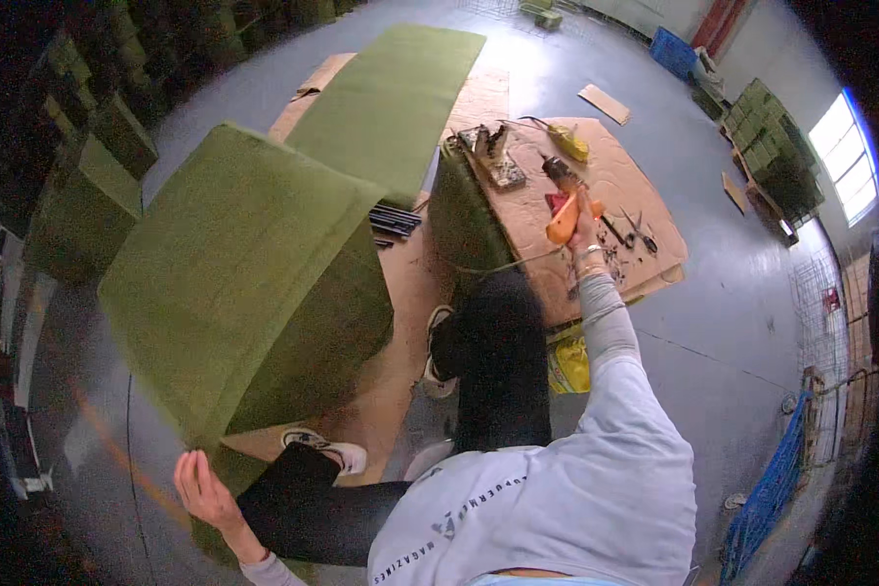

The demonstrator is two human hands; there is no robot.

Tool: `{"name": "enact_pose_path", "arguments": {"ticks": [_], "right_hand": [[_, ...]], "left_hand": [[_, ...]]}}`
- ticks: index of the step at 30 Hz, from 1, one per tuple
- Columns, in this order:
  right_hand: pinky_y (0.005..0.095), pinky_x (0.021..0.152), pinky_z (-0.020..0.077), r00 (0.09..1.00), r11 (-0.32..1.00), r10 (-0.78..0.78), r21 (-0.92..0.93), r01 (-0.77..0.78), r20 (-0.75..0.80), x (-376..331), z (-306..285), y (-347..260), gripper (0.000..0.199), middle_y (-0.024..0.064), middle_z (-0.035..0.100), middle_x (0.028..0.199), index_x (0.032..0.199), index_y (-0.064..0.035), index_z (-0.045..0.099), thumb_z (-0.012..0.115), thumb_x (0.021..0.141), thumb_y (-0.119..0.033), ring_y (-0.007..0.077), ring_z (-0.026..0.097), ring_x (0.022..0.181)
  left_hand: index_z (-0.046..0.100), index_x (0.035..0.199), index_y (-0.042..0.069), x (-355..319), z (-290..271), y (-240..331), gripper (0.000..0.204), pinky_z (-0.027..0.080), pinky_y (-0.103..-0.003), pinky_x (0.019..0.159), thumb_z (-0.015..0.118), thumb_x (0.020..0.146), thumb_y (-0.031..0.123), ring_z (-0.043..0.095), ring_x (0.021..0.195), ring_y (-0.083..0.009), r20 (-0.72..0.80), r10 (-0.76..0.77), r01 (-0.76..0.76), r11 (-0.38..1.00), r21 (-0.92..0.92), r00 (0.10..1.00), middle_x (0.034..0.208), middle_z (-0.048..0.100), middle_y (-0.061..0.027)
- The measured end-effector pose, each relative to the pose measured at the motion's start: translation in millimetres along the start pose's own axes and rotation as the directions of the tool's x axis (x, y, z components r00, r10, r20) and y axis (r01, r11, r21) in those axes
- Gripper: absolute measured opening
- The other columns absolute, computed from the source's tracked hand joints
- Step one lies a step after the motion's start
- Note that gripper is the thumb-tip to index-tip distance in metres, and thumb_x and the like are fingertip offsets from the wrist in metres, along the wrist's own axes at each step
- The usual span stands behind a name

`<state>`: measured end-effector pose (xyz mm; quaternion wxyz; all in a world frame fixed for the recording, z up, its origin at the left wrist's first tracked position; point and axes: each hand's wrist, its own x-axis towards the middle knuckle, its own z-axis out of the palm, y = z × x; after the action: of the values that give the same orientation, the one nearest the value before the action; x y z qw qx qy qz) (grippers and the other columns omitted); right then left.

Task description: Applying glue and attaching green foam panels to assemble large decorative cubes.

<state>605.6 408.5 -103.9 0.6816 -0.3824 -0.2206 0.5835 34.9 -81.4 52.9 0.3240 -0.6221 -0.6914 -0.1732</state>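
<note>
My right hand (585,227) is closed around an orange and dark corded tool (563,230) above a cardboard-topped work surface. The tool's exact kind is unclear. My left hand (205,490) is held low on the left with its fingers stretched out, next to the bottom corner of a large olive-green fabric-covered box (234,264). I cannot tell whether the fingertips touch it. The box stands tilted in front of my legs. Behind it lies a flat olive-green panel (391,103).
On the cardboard top (625,176) are scissors (641,234), a yellow tool (568,143), a dirty metal piece (498,156) and dark scraps. Black strips (396,222) lie on cardboard beside the box. Green boxes (772,142) are stacked at the far right; a blue net (767,493) hangs at lower right.
</note>
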Motion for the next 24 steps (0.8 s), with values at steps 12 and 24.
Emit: {"name": "enact_pose_path", "arguments": {"ticks": [12,24], "right_hand": [[0.0258,0.063,0.0474,0.964,0.951,0.246,-0.217,-0.22,0.097,63,-38,84,0.046,-0.0024,0.054,0.077,0.114,-0.0166,0.05,0.047,0.084,-0.052,0.0119,0.054,0.068],[0.0364,0.049,0.0446,0.777,-0.217,0.051,-0.753,0.622,0.627,-28,75,23,0.033,0.0148,0.059,0.059,0.071,0.0018,0.059,0.063,0.079,-0.03,0.0258,0.058,0.051]], "left_hand": [[0.06,0.092,0.0,-17,-26,29,0.021,0.048,-0.036,0.07,0.06,0.074,-0.009,0.055,0.084,-0.0267,-0.098,-0.299,0.31,0.942,0.127,0.949,0.089,0.055,-0.0099],[0.061,0.084,-0.001,-63,17,81,0.012,0.045,-0.024,0.07,0.065,0.073,-0.003,0.054,0.072,-0.0094,0.238,-0.922,0.762,0.088,-0.642,0.306,0.079,0.061,-0.0021]]}}
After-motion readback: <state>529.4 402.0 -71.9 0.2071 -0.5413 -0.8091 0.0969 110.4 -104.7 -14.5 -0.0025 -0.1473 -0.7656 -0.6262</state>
